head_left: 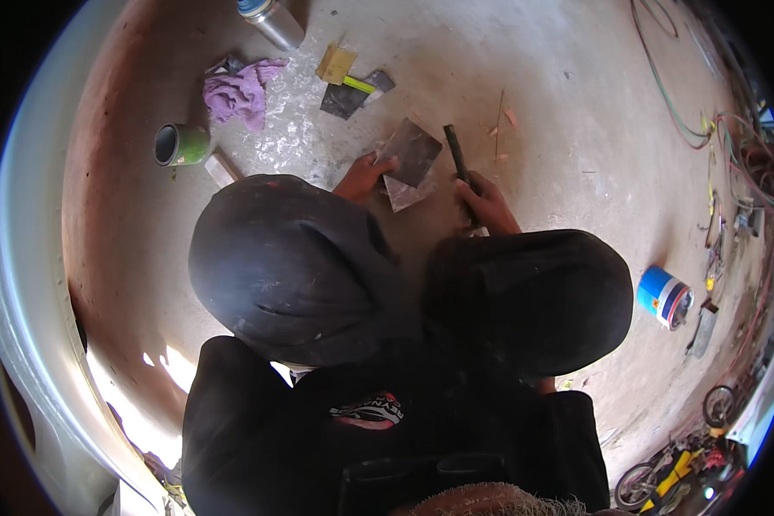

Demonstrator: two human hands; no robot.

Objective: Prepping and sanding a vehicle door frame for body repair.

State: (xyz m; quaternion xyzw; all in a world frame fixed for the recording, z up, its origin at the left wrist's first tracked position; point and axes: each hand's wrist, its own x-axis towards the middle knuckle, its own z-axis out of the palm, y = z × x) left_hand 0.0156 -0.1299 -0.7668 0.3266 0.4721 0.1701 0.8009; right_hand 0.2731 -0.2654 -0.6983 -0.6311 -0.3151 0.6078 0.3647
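Observation:
My left hand (361,178) grips the near-left edge of a dark square of sandpaper (416,155), its thumb on top. A paler grey piece (406,194) shows beneath that sheet, angled toward me. To the right, my right hand (488,206) is closed around a slim dark bar (455,148), which points up and away from me. A small gap separates the bar from the sheet. What the bar is cannot be made out. Both hands are low over the floor, just beyond my bent knees, which hide part of my forearms.
Ahead lie dark sheets (342,101), a yellow-green stick (359,84) and a tan piece (336,64). Leftward are a purple cloth (236,93), a green can (189,144), a pale block (222,168) and a metal bottle (277,26). A blue-white can (662,295) and hoses (744,163) are rightward.

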